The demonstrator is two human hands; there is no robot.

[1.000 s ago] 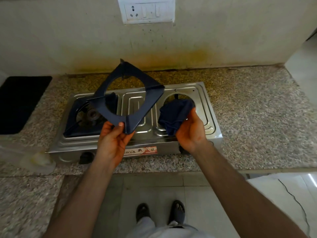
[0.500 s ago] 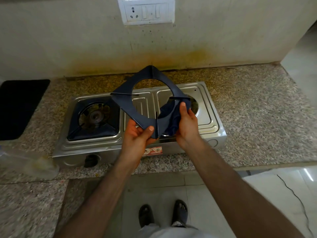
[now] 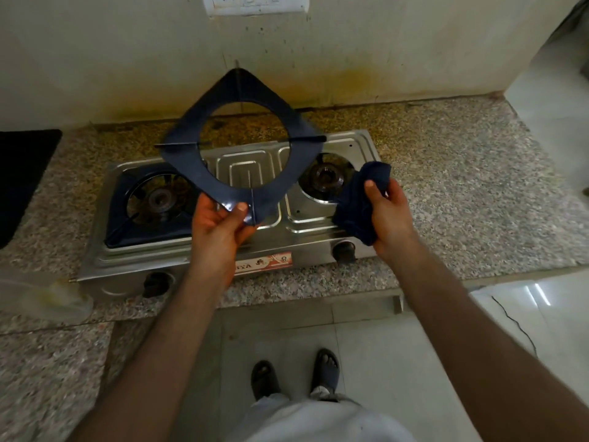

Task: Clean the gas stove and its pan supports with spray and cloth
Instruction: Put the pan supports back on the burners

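A steel two-burner gas stove (image 3: 248, 247) stands on the granite counter. My left hand (image 3: 220, 224) pinches the near corner of a dark blue square pan support (image 3: 188, 138) and holds it tilted up above the stove's middle. My right hand (image 3: 390, 212) grips a bunched dark blue cloth (image 3: 360, 205) over the stove's right front, apart from the lifted support. The right burner (image 3: 325, 177) lies bare. A second pan support (image 3: 121, 215) sits in place around the left burner (image 3: 159, 199).
A clear plastic bottle (image 3: 44, 301) lies on the counter at the left edge. A black mat (image 3: 19, 173) lies at the far left. A switch plate (image 3: 255, 3) is on the stained wall. Below the counter edge are my feet (image 3: 293, 374) and a thin cable (image 3: 516, 323).
The cloth has come off the pan support and moved right. My left hand has raised and turned the support so its ring faces me.
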